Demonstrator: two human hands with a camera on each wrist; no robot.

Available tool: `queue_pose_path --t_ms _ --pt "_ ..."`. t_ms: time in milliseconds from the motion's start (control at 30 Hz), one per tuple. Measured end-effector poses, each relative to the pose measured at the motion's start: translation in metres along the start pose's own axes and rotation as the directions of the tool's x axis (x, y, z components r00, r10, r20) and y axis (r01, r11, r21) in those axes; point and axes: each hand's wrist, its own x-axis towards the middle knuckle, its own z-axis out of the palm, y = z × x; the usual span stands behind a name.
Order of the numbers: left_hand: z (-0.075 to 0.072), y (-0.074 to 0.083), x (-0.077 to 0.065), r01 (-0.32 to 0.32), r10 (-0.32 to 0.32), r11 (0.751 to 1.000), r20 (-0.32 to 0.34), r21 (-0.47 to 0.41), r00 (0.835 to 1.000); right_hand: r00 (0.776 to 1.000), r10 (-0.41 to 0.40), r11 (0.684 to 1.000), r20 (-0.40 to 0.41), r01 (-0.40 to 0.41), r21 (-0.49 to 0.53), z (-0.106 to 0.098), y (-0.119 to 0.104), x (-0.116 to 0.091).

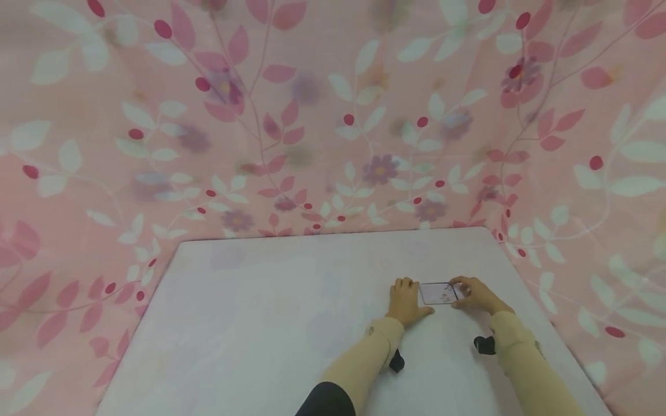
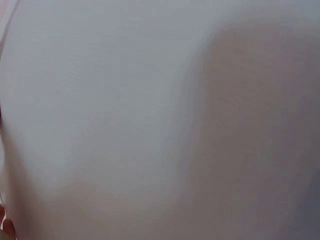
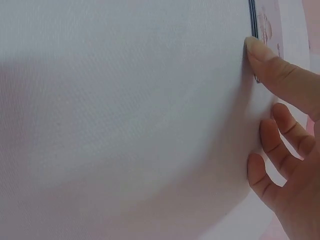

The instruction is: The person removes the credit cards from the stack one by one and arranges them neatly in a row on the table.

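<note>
A small flat rectangular piece (image 1: 436, 293) with thin dark edges and a small printed picture lies at the right part of the white table. My right hand (image 1: 476, 294) pinches its right end, thumb at the near corner and a finger at the far one. In the right wrist view that thumb (image 3: 280, 72) presses the dark layered edge (image 3: 253, 20), and the other fingers are bent beside it. My left hand (image 1: 408, 303) rests at the left end, fingers at the upper left corner and thumb stretched out below. Only fingertips (image 2: 7, 227) show in the left wrist view.
The white tabletop (image 1: 250, 312) stretches far to the left of both hands. Pink floral cloth (image 1: 333, 115) hangs behind and along the sides. Small black devices (image 1: 397, 362) sit under both wrists, and a dark rounded shape (image 1: 328, 400) overlaps the left sleeve.
</note>
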Motion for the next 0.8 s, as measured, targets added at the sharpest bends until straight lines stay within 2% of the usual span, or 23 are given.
queue_pose_path --t_ms 100,267,800 --pt "0.003 0.002 0.002 0.007 -0.008 1.0 0.019 0.02 1.0 1.0 0.011 1.0 0.02 -0.011 0.019 0.001 0.001 0.001" --pt "0.008 0.005 0.006 0.018 -0.019 0.999 0.035 0.037 0.999 0.996 0.078 0.997 0.045 -0.079 0.008 0.002 0.001 0.0" --pt "0.001 0.0 0.013 0.051 -0.045 0.997 0.106 -0.055 0.993 0.994 0.099 0.995 0.053 -0.1 0.004 -0.003 -0.008 0.009"
